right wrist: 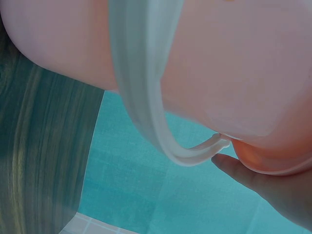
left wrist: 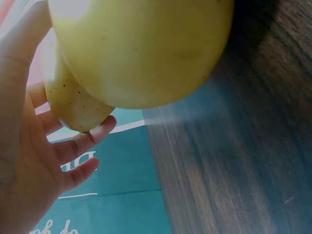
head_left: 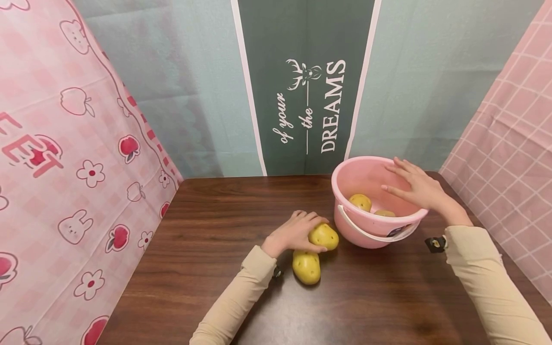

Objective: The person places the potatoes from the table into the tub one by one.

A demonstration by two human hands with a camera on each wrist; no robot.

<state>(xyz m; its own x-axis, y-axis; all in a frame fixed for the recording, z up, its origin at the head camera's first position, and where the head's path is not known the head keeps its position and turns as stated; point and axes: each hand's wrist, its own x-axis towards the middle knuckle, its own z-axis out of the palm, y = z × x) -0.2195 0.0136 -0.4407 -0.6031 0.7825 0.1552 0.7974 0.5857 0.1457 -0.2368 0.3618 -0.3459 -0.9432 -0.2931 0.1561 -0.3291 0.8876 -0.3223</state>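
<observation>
My left hand [head_left: 297, 233] grips a yellow potato [head_left: 324, 237], thumb on its near side and fingers round its far side. A second potato [head_left: 306, 267] lies on the table just below that thumb; it looms large in the left wrist view. To the right stands a pink bucket [head_left: 362, 235] holding a yellow potato [head_left: 360, 202] and a browner one [head_left: 385, 213], partly hidden by the rim. My right hand [head_left: 416, 189] reaches over the bucket's right rim, fingers extended and thumb spread. In the right wrist view a fingertip [right wrist: 226, 163] is close to the handle's joint.
The bucket's white handle [head_left: 366, 233] hangs down on its near side. A dark brown wooden table [head_left: 207, 249] lies under everything. Printed cloths surround it: a green one [head_left: 306, 28] behind, pink ones [head_left: 99, 230] at the sides.
</observation>
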